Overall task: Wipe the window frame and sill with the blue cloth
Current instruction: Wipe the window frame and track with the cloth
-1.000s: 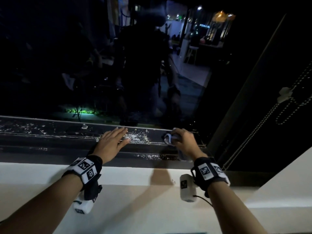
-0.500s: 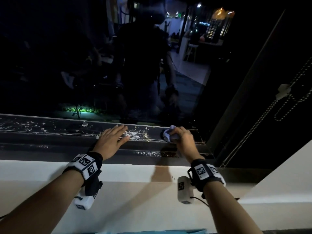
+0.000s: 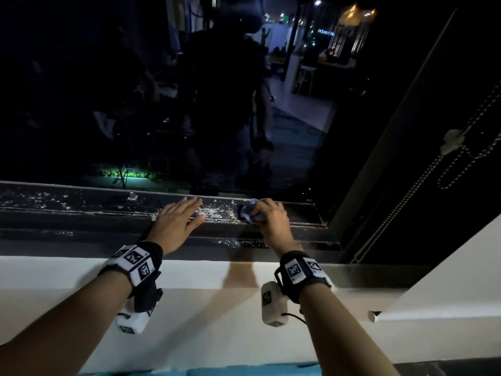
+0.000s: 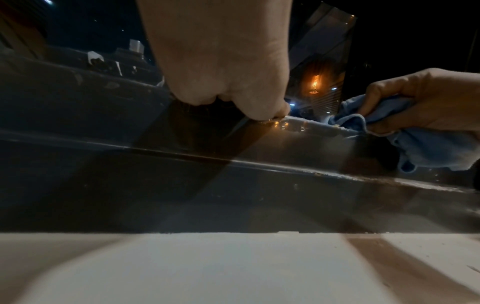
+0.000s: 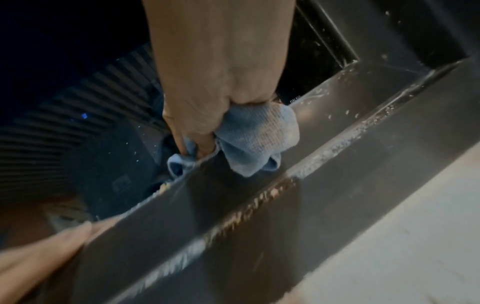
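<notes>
The dark window frame [image 3: 81,213] runs across the head view, speckled with pale crumbs [image 3: 214,211], above a white sill [image 3: 189,280]. My right hand [image 3: 271,221] grips a bunched blue cloth [image 3: 250,213] and presses it onto the frame's upper track near the right corner. In the right wrist view the cloth [image 5: 257,135] bulges from under my curled fingers. My left hand [image 3: 179,218] rests flat on the frame with straight fingers, just left of the crumb patch. From the left wrist view the cloth [image 4: 428,144] shows at the far right.
The upright right frame post [image 3: 379,147] meets the track at a corner [image 3: 320,221]. A beaded blind chain [image 3: 401,202] hangs to the right. A small knob [image 3: 132,196] stands on the track to the left. Dark glass [image 3: 162,104] shows reflections.
My right hand has slid the cloth a little left along the track, toward the crumb patch. My left hand has stayed flat in the same place.
</notes>
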Demonstrator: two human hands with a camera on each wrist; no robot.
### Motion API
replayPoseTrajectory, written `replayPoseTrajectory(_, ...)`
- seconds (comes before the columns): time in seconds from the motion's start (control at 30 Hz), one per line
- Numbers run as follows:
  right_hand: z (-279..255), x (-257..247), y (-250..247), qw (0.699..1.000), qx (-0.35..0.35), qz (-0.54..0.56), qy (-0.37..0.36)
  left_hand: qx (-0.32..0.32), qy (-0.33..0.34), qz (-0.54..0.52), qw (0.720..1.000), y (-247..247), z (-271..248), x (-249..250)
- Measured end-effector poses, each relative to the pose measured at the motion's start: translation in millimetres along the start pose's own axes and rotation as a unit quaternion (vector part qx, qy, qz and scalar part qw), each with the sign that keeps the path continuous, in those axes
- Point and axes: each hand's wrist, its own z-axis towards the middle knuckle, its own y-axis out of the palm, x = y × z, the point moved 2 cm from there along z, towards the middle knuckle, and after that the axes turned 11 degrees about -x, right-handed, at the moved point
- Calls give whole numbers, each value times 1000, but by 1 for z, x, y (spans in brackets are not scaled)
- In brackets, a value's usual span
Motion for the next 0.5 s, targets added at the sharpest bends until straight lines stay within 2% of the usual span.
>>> replayPoseTrajectory(0.13, 0, 17, -17, 998, -55, 18, -22, -11, -1, -1, 1000, -2, 0, -2)
replayPoseTrajectory(0.3, -16, 62, -47, 999, -28, -5, 27, -22, 0, -7, 1000, -3, -2, -2)
replayPoseTrajectory(0.4, -15, 56, -44, 998, -28, -15, 58, -27, -9, 0, 1000, -4, -2, 0)
replayPoseTrajectory(0.5, -8, 34, -29, 998, -17, -22, 52, -27, -6, 7, 1000, -4, -2, 1)
